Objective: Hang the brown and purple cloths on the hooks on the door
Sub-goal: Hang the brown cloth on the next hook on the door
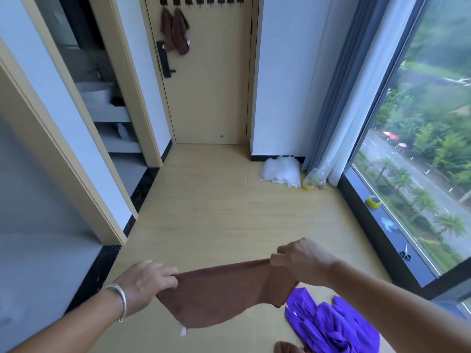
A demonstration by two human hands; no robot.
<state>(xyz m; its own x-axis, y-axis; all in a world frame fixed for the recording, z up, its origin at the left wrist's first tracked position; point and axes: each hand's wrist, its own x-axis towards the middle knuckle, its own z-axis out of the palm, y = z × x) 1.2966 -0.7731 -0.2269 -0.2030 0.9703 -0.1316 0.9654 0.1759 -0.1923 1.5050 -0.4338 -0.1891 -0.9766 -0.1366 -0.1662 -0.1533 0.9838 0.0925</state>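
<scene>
**Brown cloth stretched between two hands, facing the door**

A narrow room with a pale wooden floor (204, 200) ends at a beige door (211, 85); a tall window (420, 123) with a grey-blue curtain (339, 85) runs along the right. A row of dark hooks (201, 0) crosses the top of the door, and two brown cloths (174, 29) already hang from the leftmost ones, above the black door handle (164, 59).

Low in view, a brown cloth (224, 294) is held taut in the air. The left hand (147, 281), a silver bracelet (119, 299) on its wrist, pinches the left corner with fingers drawn together. The right hand (300, 261) grips the right corner with curled fingers.

Purple cloths (331, 324) lie heaped on the floor just below the right forearm, with another brown piece (288, 348) beside them at the bottom edge. A white bundle (281, 171) sits by the far wall; a yellow tape roll (373, 201) and scissors (405, 253) rest on the windowsill.
</scene>
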